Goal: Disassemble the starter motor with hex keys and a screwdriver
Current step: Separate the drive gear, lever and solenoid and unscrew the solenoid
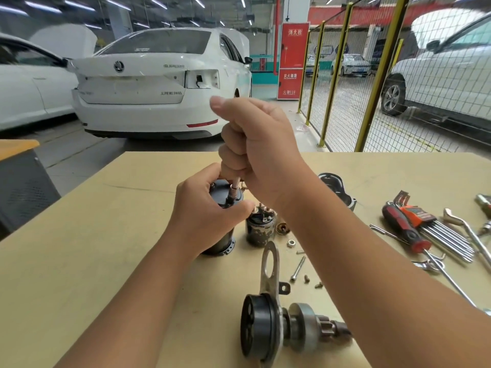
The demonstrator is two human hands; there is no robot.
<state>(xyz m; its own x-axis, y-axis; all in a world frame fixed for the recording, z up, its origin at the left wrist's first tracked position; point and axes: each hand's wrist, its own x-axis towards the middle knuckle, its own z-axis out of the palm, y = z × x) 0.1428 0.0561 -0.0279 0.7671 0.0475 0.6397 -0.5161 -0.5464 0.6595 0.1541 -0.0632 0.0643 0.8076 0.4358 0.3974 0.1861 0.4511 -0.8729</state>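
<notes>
Gripping the screwdriver [237, 183] in a full fist, my right hand [255, 144] sits above the black motor housing [225, 224], thumb raised over the top of the handle; the handle is almost wholly hidden inside the fist. The shaft points down and meets the housing's top end cap near its right edge. I cannot tell what fastener the tip sits on.

My left hand [204, 211] wraps the upper part of the housing, fingers curled round its far side and thumb pressed against the near right side. The housing stands upright on the desk [93, 248], near the middle.

Just to the right of the housing stands the solenoid [260, 229], upright, terminals up, apart from the left thumb. A brass-coloured ring part [282, 228] and a hex nut [291, 243] lie beside it.

Nearer me: the drive assembly [287, 330] lies on its side, pinion pointing right, with the metal fork lever [269, 272] rising from it. A long bolt [297, 268] and two small screws [307, 278] lie right of the lever.

Behind my right forearm: the nose housing [335, 187]. Far right: hex key set [435, 229] in an orange holder, a red-and-black screwdriver [406, 227] beside it, and further metal tools at the edge.

Background: white car [159, 83], yellow mesh fence [372, 75].
</notes>
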